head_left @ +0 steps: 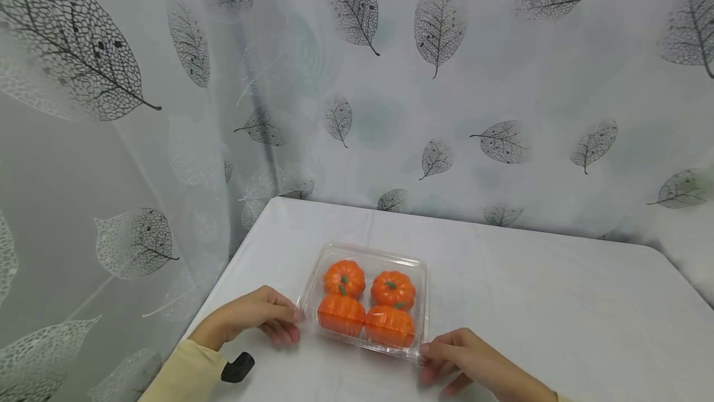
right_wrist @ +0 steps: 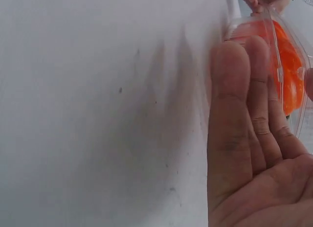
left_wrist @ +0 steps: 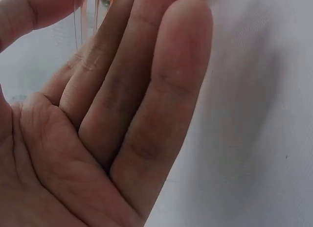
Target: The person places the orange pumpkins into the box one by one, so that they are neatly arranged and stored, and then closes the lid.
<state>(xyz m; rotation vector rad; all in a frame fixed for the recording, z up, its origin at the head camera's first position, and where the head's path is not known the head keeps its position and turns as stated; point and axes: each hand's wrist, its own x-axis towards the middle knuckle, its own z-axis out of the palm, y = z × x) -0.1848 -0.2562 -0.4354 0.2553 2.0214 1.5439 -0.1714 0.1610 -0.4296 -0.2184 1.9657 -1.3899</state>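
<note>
A clear plastic box (head_left: 421, 303) sits on the white table with several small orange toy pumpkins (head_left: 393, 289) in it, their stems green. Its clear walls make it hard to tell how the lid lies. At the box's left edge, my left hand (head_left: 262, 314) pinches the rim between thumb and fingers. My right hand (head_left: 460, 358) grips the near right corner, its thumb on the outer side. In the left wrist view the fingers (left_wrist: 146, 100) reach toward the clear plastic. The right wrist view has the box between the thumb and the fingers (right_wrist: 230, 104).
The white table (head_left: 535, 303) stretches away to the right. Behind it and on the left hangs a pale curtain (head_left: 390, 111) printed with grey leaves. A black wrist strap piece (head_left: 238, 367) shows by the left sleeve (head_left: 186, 372).
</note>
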